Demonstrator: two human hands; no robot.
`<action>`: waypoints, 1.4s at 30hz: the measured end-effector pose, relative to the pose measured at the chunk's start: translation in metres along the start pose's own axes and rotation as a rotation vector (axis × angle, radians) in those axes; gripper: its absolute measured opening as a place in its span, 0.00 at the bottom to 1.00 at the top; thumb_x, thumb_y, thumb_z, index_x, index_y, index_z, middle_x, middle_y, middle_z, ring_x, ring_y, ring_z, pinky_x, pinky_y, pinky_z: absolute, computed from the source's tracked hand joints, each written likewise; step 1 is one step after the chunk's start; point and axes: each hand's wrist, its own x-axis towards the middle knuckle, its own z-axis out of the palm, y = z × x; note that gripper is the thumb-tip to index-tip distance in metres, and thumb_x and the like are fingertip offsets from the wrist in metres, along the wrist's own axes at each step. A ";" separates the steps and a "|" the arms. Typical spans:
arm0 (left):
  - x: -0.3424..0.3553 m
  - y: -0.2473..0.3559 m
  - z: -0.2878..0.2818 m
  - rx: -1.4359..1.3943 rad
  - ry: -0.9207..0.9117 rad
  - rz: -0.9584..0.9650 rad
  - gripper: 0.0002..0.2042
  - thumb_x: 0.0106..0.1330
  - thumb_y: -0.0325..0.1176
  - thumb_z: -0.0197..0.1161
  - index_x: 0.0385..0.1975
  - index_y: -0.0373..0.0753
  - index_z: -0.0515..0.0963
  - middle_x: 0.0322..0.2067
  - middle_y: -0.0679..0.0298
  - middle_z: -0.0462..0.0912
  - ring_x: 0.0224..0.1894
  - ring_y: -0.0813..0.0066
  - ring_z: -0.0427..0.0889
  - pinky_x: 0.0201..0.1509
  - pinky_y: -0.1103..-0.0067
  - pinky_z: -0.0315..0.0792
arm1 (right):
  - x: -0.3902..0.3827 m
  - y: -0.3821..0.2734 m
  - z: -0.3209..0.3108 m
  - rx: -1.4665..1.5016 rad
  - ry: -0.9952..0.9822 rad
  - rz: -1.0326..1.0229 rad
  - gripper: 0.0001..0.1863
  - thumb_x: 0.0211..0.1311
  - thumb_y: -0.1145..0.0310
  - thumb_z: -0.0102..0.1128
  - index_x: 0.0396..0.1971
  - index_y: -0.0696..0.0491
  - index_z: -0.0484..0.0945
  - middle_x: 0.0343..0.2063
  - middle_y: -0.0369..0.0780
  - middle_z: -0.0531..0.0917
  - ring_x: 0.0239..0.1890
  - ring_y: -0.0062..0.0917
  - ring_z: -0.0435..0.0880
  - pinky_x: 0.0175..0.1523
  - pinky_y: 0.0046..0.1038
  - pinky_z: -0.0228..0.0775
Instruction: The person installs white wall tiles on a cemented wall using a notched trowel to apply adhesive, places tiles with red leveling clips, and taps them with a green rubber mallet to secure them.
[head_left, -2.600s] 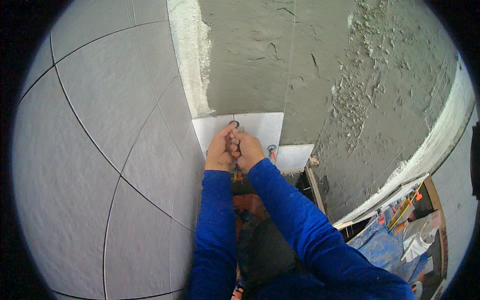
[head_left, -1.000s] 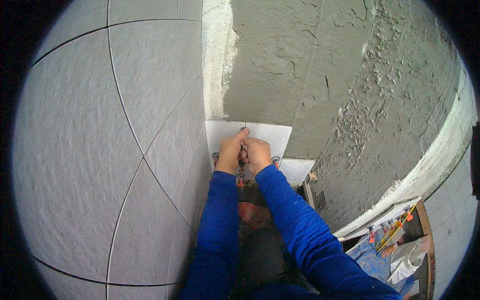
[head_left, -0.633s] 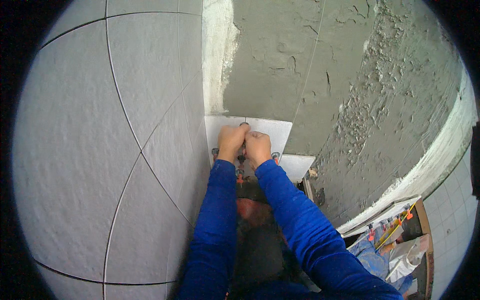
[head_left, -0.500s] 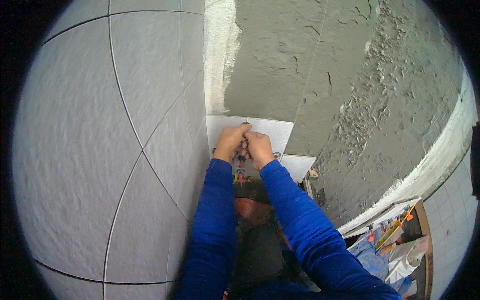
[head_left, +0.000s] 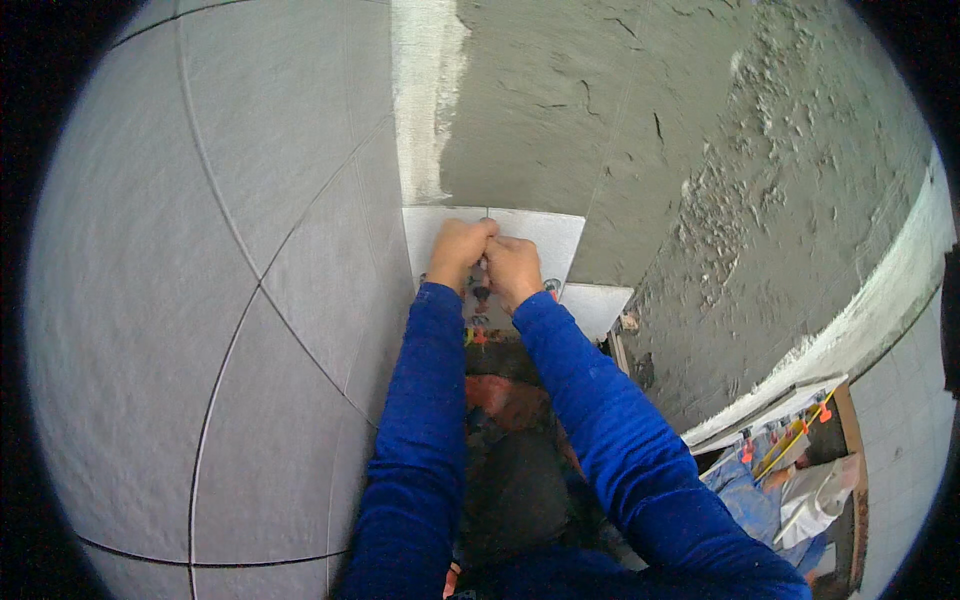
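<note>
My left hand [head_left: 460,250] and my right hand [head_left: 514,268] meet over the joint between two light grey wall tiles [head_left: 556,236]. Their fingers are closed and pressed together at the joint; whatever they grip is hidden. Just below, between the wrists, hang small dark and orange-red pieces [head_left: 481,296] that look like tile-levelling clips. A similar round clip [head_left: 552,287] shows beside my right wrist. Another light tile [head_left: 596,306] sits lower on the right. Both forearms wear blue sleeves.
Large grey tiles [head_left: 130,300] cover the left wall. Grey mortar [head_left: 540,140] coats the wall ahead, with a rough strip [head_left: 735,200] to the right. At the lower right are a crumpled white bag [head_left: 815,500], blue cloth or plastic [head_left: 748,495] and orange clips [head_left: 825,411].
The whole view has shifted slightly, so the tiles and hands appear higher in the picture. My hands stay together at the same joint, with the fingers a little closer.
</note>
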 end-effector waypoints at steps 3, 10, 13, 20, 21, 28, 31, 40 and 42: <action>-0.015 0.008 -0.011 0.012 -0.094 0.017 0.18 0.63 0.42 0.66 0.25 0.30 0.84 0.20 0.59 0.82 0.20 0.68 0.79 0.22 0.71 0.70 | -0.002 -0.004 -0.007 -0.042 -0.087 -0.067 0.15 0.68 0.64 0.58 0.24 0.59 0.81 0.17 0.38 0.80 0.14 0.22 0.76 0.19 0.28 0.65; -0.121 -0.056 -0.003 -0.454 0.214 -0.064 0.20 0.76 0.47 0.56 0.34 0.34 0.83 0.27 0.63 0.83 0.25 0.76 0.80 0.31 0.78 0.74 | -0.071 0.055 -0.055 0.058 -0.229 -0.056 0.17 0.72 0.57 0.59 0.31 0.57 0.79 0.21 0.36 0.80 0.20 0.19 0.79 0.22 0.23 0.68; -0.139 -0.107 0.014 -0.510 0.278 -0.411 0.20 0.77 0.48 0.55 0.41 0.33 0.80 0.35 0.61 0.84 0.32 0.73 0.82 0.38 0.78 0.75 | -0.163 0.127 -0.071 -0.206 -0.294 -0.039 0.13 0.71 0.61 0.60 0.34 0.56 0.80 0.24 0.36 0.82 0.21 0.18 0.78 0.26 0.24 0.70; -0.095 -0.135 0.009 -0.829 0.198 -0.231 0.21 0.76 0.53 0.53 0.47 0.38 0.78 0.44 0.62 0.84 0.45 0.68 0.82 0.47 0.74 0.73 | -0.302 0.204 -0.218 -0.470 -0.364 0.505 0.12 0.67 0.64 0.64 0.39 0.58 0.83 0.32 0.43 0.87 0.33 0.28 0.85 0.41 0.33 0.76; -0.092 -0.132 0.007 -0.831 0.219 -0.251 0.23 0.76 0.53 0.54 0.49 0.36 0.77 0.44 0.60 0.84 0.45 0.68 0.82 0.47 0.74 0.73 | -0.313 0.201 -0.237 -0.426 -0.275 0.531 0.11 0.67 0.64 0.64 0.40 0.58 0.83 0.31 0.41 0.86 0.32 0.25 0.84 0.39 0.30 0.75; -0.081 -0.114 0.010 -0.701 0.139 -0.296 0.19 0.71 0.48 0.60 0.44 0.37 0.82 0.36 0.63 0.84 0.37 0.72 0.82 0.38 0.77 0.70 | -0.362 0.200 -0.301 -0.316 0.200 0.590 0.09 0.69 0.67 0.63 0.40 0.58 0.81 0.27 0.35 0.82 0.26 0.17 0.79 0.29 0.22 0.72; -0.077 -0.113 0.012 -0.637 0.158 -0.287 0.15 0.70 0.46 0.62 0.40 0.39 0.82 0.32 0.67 0.83 0.33 0.75 0.81 0.33 0.79 0.68 | -0.375 0.224 -0.310 -0.372 0.218 0.596 0.08 0.69 0.68 0.62 0.39 0.58 0.81 0.25 0.35 0.81 0.23 0.17 0.78 0.29 0.22 0.71; -0.082 -0.112 0.014 -0.670 0.187 -0.286 0.13 0.68 0.43 0.61 0.35 0.38 0.81 0.29 0.69 0.80 0.29 0.77 0.79 0.30 0.78 0.68 | -0.363 0.205 -0.297 -0.759 -0.023 0.437 0.09 0.65 0.68 0.65 0.38 0.59 0.82 0.31 0.45 0.86 0.37 0.30 0.85 0.46 0.30 0.75; -0.091 -0.115 0.014 -0.634 0.201 -0.258 0.14 0.70 0.44 0.60 0.37 0.37 0.81 0.31 0.67 0.80 0.31 0.75 0.80 0.32 0.77 0.70 | -0.349 0.191 -0.279 -0.734 -0.058 0.341 0.09 0.66 0.68 0.64 0.38 0.59 0.82 0.32 0.45 0.86 0.36 0.29 0.85 0.45 0.30 0.75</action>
